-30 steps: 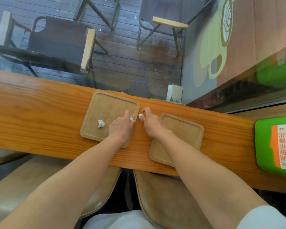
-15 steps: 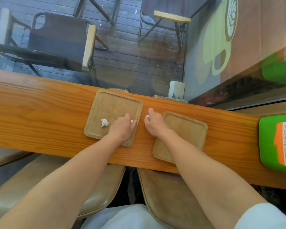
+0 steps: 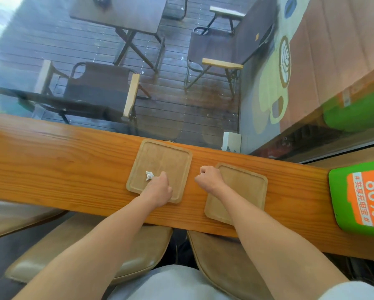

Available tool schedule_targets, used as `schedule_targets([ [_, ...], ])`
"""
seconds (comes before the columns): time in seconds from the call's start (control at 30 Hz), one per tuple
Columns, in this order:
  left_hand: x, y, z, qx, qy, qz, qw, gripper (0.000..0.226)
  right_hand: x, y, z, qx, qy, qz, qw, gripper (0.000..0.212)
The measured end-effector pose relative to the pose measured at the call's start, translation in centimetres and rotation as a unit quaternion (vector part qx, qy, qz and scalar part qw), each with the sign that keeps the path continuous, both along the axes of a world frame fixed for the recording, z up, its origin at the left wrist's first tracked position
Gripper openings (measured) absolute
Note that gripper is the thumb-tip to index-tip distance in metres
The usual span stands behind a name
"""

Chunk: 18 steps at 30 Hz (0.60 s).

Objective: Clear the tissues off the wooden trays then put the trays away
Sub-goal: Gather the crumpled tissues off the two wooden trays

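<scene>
Two square wooden trays lie side by side on a long orange-brown wooden surface [image 3: 58, 167] that runs along a window. The left tray [image 3: 162, 161] sits a little farther from the person, and the right tray [image 3: 244, 187] sits nearer, its near edge close to the surface's near edge; a strip of bare wood separates them. One crumpled white tissue [image 3: 149, 176] lies on the near-left part of the left tray. The left hand [image 3: 159, 188] rests over the near part of that tray with its fingers curled downward and the fingertips just beside the tissue, close to touching it; whether it already holds anything inside the curl cannot be told. The right hand [image 3: 208, 178] is closed into a loose fist over the strip of wood at the left edge of the right tray, and a small bit of white shows at its far knuckles, so it appears to hold a tissue scrap. The rest of the right tray is bare. At the far right of the surface stands a green device [image 3: 359, 198] with an orange label reading 80%. Padded tan stools [image 3: 138, 254] sit under the near edge, and dark folding chairs [image 3: 99, 89] stand on decking beyond the glass.
</scene>
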<state>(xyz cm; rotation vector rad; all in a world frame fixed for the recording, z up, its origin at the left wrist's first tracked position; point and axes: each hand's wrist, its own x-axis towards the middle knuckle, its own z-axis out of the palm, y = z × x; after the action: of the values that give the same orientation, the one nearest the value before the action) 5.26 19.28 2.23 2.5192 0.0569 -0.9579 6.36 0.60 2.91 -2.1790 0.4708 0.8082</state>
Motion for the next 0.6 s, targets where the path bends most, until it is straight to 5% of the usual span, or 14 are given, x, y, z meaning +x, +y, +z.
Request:
schedule_targets([
  [0.23,0.1,2.4,0.9,0.048,-0.057,0.006,0.997,0.004,-2.0,0.5,0.7,-0.006,0.002,0.036,0.999,0.024],
  [0.6,0.6,3.7,-1.7,0.098,-0.127,0.01,0.987,0.046,-6.1,1.3,0.4,-0.018,-0.033,-0.003,0.999,0.043],
])
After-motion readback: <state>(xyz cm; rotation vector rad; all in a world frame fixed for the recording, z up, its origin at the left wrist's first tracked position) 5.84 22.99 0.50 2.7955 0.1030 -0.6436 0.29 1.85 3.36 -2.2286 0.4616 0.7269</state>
